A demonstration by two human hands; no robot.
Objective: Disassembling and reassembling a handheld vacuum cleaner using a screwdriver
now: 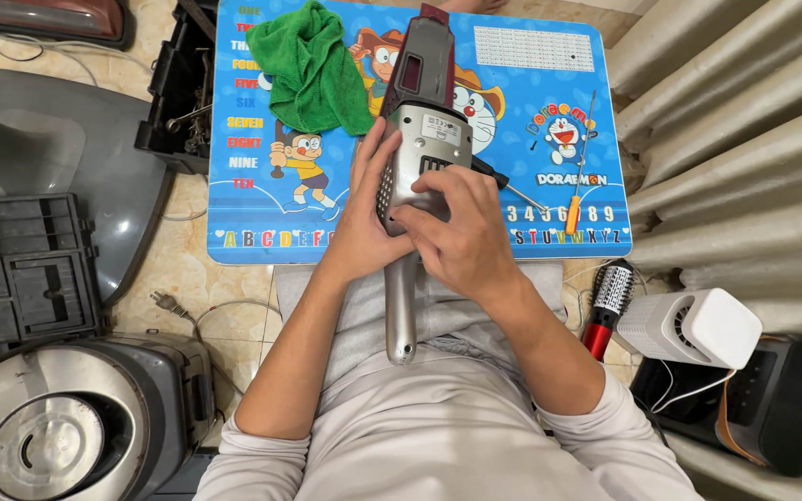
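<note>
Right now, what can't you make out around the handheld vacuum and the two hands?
All head view:
- Handheld vacuum: its middle is covered by the right hand; its underside faces away.
- Left hand: fingers wrap behind the body, tips hidden.
- Black-handled screwdriver: handle partly behind the vacuum and right hand.
- Small table: the surface under the green cloth is covered.
- Rice cooker: cut off by the bottom edge.

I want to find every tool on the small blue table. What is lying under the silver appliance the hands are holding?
A black-handled screwdriver pokes out from under the silver appliance on the right hand side, resting on the blue table. The rest of its handle is covered, as is anything else underneath.
</note>
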